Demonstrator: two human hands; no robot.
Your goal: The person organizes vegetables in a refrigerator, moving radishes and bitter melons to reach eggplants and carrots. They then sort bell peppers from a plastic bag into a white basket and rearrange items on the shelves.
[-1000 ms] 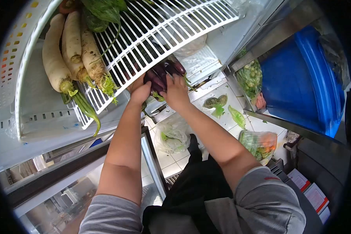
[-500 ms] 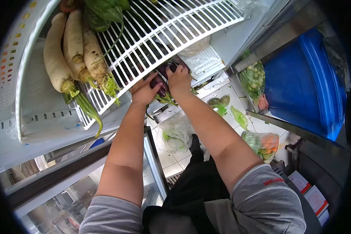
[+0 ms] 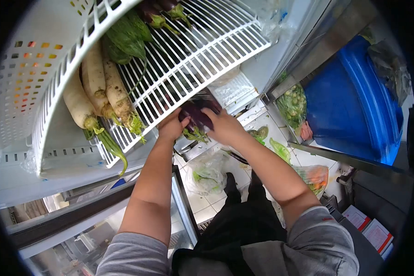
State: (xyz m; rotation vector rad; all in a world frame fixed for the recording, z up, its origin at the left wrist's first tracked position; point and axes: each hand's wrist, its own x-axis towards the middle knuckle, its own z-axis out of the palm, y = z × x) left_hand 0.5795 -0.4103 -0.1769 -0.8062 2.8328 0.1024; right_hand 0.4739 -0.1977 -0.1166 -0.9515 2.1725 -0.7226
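Note:
Below the white wire shelf (image 3: 202,76), both of my hands are at a group of glossy dark purple eggplants (image 3: 198,116) with green caps. My left hand (image 3: 171,126) is closed at their left side, thumb against the purple skin and other fingers partly hidden. From the right, my right hand (image 3: 226,130) is closed around the eggplants, its fingers bent over them. A dark, slim, curved thing (image 3: 235,156) shows below my right hand; I cannot make out its kind.
White radishes (image 3: 94,78), a ridged green gourd (image 3: 129,37) and more eggplants (image 3: 163,14) lie on the upper shelf. Bagged greens (image 3: 204,177), loose leaves (image 3: 279,151) and a bag of carrots (image 3: 315,177) are on the tiled floor. A blue bin (image 3: 349,101) stands right.
My view has shifted, bringing eggplants on the upper shelf into sight. My right hand has moved further round the eggplants, and the dark slim thing has appeared below it.

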